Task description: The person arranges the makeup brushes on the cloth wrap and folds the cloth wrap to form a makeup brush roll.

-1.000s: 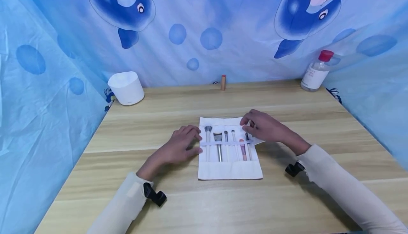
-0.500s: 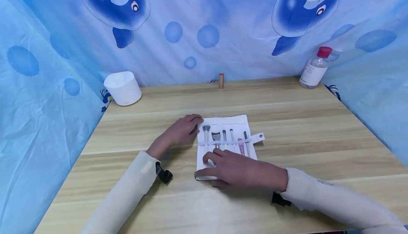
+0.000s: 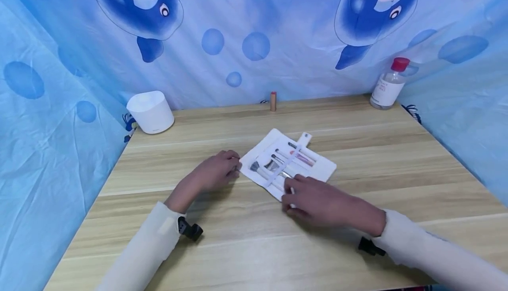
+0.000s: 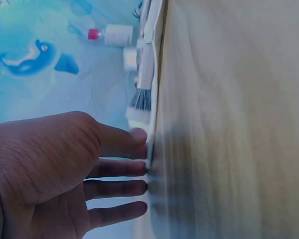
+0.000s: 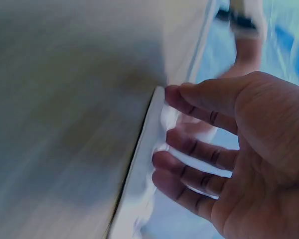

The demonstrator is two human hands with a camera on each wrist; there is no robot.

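An unrolled white fabric makeup brush case (image 3: 323, 169) lies turned diagonally on the table, its snap tab (image 3: 304, 139) pointing away. Several makeup brushes (image 3: 274, 165) sit under its elastic band. My left hand (image 3: 212, 172) touches the case's left corner with its fingertips. In the left wrist view its fingers are fairly straight beside a dark-bristled brush (image 4: 142, 99). My right hand (image 3: 317, 200) has its fingertips on the near corner. The right wrist view shows slightly bent fingers along the white edge, thumb close to the index finger.
At the back left of the wooden table (image 3: 238, 255) stands a white cup-like container (image 3: 151, 112). A small copper-coloured tube (image 3: 273, 101) is at the back middle. A clear bottle with a red cap (image 3: 386, 88) stands at the back right. Blue dolphin-print cloth surrounds the table.
The brush case has turned counterclockwise, its tab swinging from the right to the far side. My right hand went from the far right edge to the near left corner, then rightward with it.
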